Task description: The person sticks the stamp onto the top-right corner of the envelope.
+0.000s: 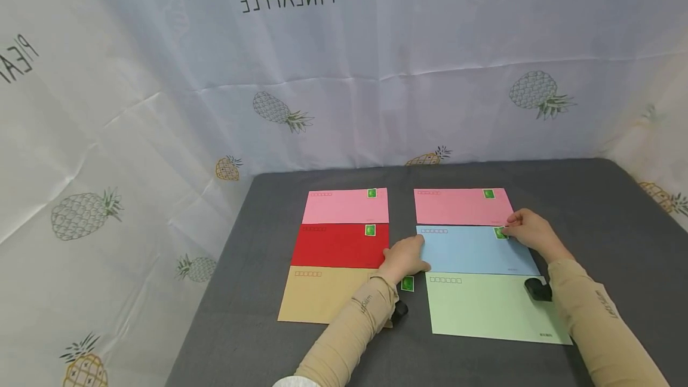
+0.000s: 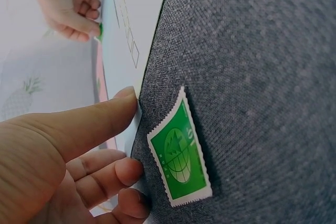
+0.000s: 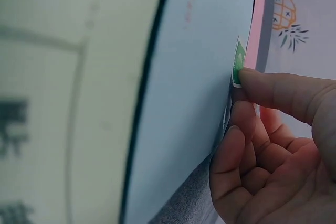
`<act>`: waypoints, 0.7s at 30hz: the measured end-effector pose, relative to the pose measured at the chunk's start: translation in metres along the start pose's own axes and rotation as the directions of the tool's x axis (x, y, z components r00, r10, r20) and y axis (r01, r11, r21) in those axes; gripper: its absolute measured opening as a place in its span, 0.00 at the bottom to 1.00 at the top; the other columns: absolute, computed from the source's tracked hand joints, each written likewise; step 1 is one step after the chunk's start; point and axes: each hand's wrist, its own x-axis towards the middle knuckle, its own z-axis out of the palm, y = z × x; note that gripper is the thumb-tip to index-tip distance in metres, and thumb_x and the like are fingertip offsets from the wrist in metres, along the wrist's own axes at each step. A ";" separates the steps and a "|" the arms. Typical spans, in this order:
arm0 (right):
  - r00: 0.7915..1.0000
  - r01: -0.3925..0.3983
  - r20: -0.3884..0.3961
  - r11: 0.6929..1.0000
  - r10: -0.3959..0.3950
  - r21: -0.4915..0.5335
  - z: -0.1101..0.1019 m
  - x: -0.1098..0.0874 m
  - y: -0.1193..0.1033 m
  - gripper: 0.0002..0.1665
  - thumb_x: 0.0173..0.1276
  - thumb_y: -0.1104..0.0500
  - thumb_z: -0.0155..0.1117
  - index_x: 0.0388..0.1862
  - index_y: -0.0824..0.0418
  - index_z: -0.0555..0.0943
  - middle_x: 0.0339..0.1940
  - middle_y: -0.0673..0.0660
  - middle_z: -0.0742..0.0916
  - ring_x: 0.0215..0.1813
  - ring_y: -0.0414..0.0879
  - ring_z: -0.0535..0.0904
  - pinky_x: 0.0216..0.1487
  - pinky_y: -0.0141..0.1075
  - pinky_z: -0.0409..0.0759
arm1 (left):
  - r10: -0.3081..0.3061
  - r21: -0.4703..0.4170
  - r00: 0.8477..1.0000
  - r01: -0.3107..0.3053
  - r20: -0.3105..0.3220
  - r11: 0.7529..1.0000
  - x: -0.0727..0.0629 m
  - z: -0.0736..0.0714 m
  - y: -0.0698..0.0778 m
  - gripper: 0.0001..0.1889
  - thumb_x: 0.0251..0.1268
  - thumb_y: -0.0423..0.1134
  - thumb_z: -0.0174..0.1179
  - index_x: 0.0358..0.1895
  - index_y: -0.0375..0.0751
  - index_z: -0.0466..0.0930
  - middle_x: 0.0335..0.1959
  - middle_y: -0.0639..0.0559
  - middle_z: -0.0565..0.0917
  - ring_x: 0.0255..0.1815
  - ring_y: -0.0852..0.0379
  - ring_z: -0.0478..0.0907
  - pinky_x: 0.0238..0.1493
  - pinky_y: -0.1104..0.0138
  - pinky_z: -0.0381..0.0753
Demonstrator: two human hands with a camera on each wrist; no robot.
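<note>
A light blue envelope [image 1: 470, 251] lies in the middle of the right-hand column. At its upper right corner my right hand [image 1: 533, 233] pinches a small green postage stamp [image 3: 239, 59] between thumb and index finger, with the stamp close over the paper. My left hand [image 1: 403, 258] rests at the envelope's left edge, thumb and fingers spread apart and touching that border. Beside it on the grey cloth lies a loose green stamp [image 2: 180, 158] with a white serrated border. Below the blue one is a pale green envelope [image 1: 484, 303], which shows no stamp.
Above the blue envelope lies a pink envelope [image 1: 459, 208] with a stamp. The left column has another stamped pink envelope [image 1: 344, 208], a stamped red envelope [image 1: 338, 246] and a tan envelope [image 1: 317, 297] partly under my left forearm. A pineapple-print curtain [image 1: 349, 118] hangs behind the table.
</note>
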 end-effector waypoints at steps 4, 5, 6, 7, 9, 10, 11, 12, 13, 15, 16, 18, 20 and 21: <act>1.000 -0.012 0.009 1.000 0.012 -0.003 0.000 0.001 0.000 0.23 0.63 0.56 0.58 0.46 0.74 0.67 0.34 0.65 0.77 0.35 0.52 0.73 0.30 0.31 0.69 | 0.001 0.000 1.000 -0.001 0.000 1.000 0.001 0.000 0.000 0.22 0.50 0.46 0.68 0.50 0.48 0.75 0.47 0.54 0.82 0.44 0.56 0.78 0.52 0.46 0.72; 1.000 -0.012 0.011 1.000 0.012 -0.005 0.000 0.001 0.000 0.22 0.63 0.56 0.58 0.46 0.74 0.68 0.34 0.65 0.77 0.35 0.52 0.73 0.30 0.32 0.69 | 0.000 -0.001 1.000 0.000 0.000 1.000 0.001 0.000 0.000 0.22 0.50 0.46 0.68 0.50 0.48 0.75 0.47 0.54 0.82 0.44 0.57 0.78 0.52 0.47 0.72; 1.000 -0.013 0.012 1.000 0.013 -0.005 0.001 0.001 -0.001 0.22 0.64 0.56 0.58 0.46 0.73 0.68 0.34 0.65 0.77 0.35 0.52 0.73 0.30 0.32 0.69 | -0.001 -0.002 1.000 0.001 0.001 1.000 0.001 0.000 0.000 0.22 0.50 0.46 0.69 0.49 0.48 0.75 0.47 0.54 0.82 0.44 0.57 0.78 0.51 0.47 0.72; 1.000 -0.012 0.012 1.000 0.012 -0.006 0.001 0.001 -0.001 0.22 0.64 0.56 0.58 0.45 0.73 0.68 0.34 0.65 0.78 0.35 0.52 0.73 0.30 0.32 0.70 | -0.002 -0.004 1.000 0.002 0.001 1.000 0.001 0.000 0.000 0.22 0.50 0.46 0.68 0.49 0.48 0.75 0.47 0.54 0.82 0.44 0.57 0.78 0.51 0.47 0.72; 1.000 -0.013 0.012 1.000 0.013 -0.010 0.000 0.001 -0.002 0.21 0.64 0.56 0.57 0.45 0.73 0.68 0.33 0.64 0.78 0.35 0.51 0.73 0.30 0.32 0.70 | -0.002 -0.007 1.000 0.002 0.001 1.000 0.001 0.000 0.000 0.22 0.50 0.46 0.68 0.49 0.48 0.75 0.48 0.55 0.81 0.44 0.56 0.78 0.51 0.47 0.72; 1.000 -0.011 0.011 1.000 0.011 -0.014 0.000 0.001 -0.002 0.20 0.64 0.56 0.57 0.45 0.73 0.68 0.33 0.64 0.78 0.34 0.51 0.74 0.30 0.33 0.70 | -0.001 -0.008 1.000 0.001 -0.001 1.000 0.002 0.000 0.000 0.22 0.50 0.46 0.68 0.49 0.48 0.75 0.47 0.54 0.82 0.44 0.56 0.78 0.51 0.47 0.72; 1.000 -0.008 0.012 1.000 0.008 -0.018 0.000 0.001 -0.003 0.20 0.64 0.57 0.57 0.44 0.73 0.69 0.33 0.64 0.78 0.34 0.51 0.74 0.30 0.33 0.70 | -0.001 -0.007 1.000 0.001 0.000 1.000 0.002 0.000 0.000 0.22 0.50 0.46 0.68 0.49 0.49 0.75 0.47 0.55 0.82 0.44 0.56 0.78 0.51 0.47 0.72; 1.000 -0.005 0.013 1.000 0.006 -0.022 0.000 0.001 -0.003 0.20 0.64 0.57 0.57 0.44 0.73 0.69 0.32 0.64 0.78 0.34 0.50 0.73 0.30 0.33 0.69 | -0.003 -0.007 1.000 0.003 0.001 1.000 0.002 0.000 0.000 0.22 0.50 0.46 0.68 0.49 0.49 0.74 0.47 0.55 0.82 0.44 0.57 0.78 0.51 0.47 0.72; 1.000 -0.001 0.014 1.000 0.002 -0.027 0.000 0.001 -0.004 0.19 0.64 0.57 0.57 0.43 0.73 0.69 0.32 0.64 0.78 0.34 0.50 0.73 0.30 0.34 0.69 | -0.004 -0.007 1.000 0.004 0.001 1.000 0.002 0.000 0.000 0.22 0.50 0.46 0.68 0.49 0.49 0.74 0.47 0.55 0.81 0.44 0.57 0.78 0.51 0.48 0.72; 1.000 0.007 0.016 0.999 -0.006 -0.041 0.000 0.001 -0.005 0.18 0.64 0.58 0.57 0.43 0.73 0.69 0.31 0.64 0.78 0.33 0.51 0.73 0.30 0.34 0.69 | -0.008 -0.005 1.000 0.008 0.002 1.000 0.003 0.001 0.000 0.21 0.50 0.46 0.68 0.48 0.49 0.74 0.46 0.55 0.81 0.43 0.57 0.77 0.50 0.48 0.72; 1.000 0.012 0.018 0.999 -0.011 -0.049 0.000 0.002 -0.006 0.18 0.64 0.58 0.57 0.43 0.73 0.69 0.31 0.64 0.78 0.33 0.51 0.73 0.30 0.35 0.69 | -0.010 -0.004 1.000 0.010 0.002 1.000 0.003 0.002 0.000 0.21 0.50 0.47 0.68 0.48 0.49 0.74 0.46 0.55 0.81 0.43 0.57 0.77 0.51 0.48 0.72; 1.000 0.011 0.027 0.998 -0.010 -0.058 0.000 0.002 -0.006 0.17 0.64 0.59 0.57 0.42 0.73 0.69 0.31 0.64 0.77 0.34 0.51 0.73 0.31 0.35 0.69 | -0.012 -0.006 1.000 0.012 0.004 1.000 0.003 0.002 0.000 0.21 0.50 0.47 0.68 0.48 0.49 0.74 0.46 0.55 0.81 0.44 0.57 0.77 0.51 0.48 0.71; 0.999 0.009 0.036 0.998 -0.006 -0.064 0.000 0.002 -0.007 0.17 0.64 0.59 0.56 0.42 0.73 0.68 0.32 0.64 0.77 0.34 0.51 0.72 0.31 0.35 0.70 | -0.009 -0.006 1.000 0.009 0.004 1.000 0.003 0.002 -0.001 0.21 0.51 0.46 0.68 0.49 0.48 0.74 0.47 0.55 0.81 0.44 0.57 0.77 0.51 0.48 0.71; 0.999 0.009 0.040 0.998 -0.006 -0.066 0.001 0.002 -0.007 0.17 0.64 0.59 0.56 0.42 0.73 0.68 0.32 0.64 0.77 0.34 0.52 0.72 0.31 0.35 0.70 | -0.008 -0.006 1.000 0.008 0.004 1.000 0.002 0.002 -0.001 0.22 0.51 0.46 0.68 0.49 0.48 0.74 0.47 0.54 0.81 0.44 0.57 0.78 0.52 0.47 0.71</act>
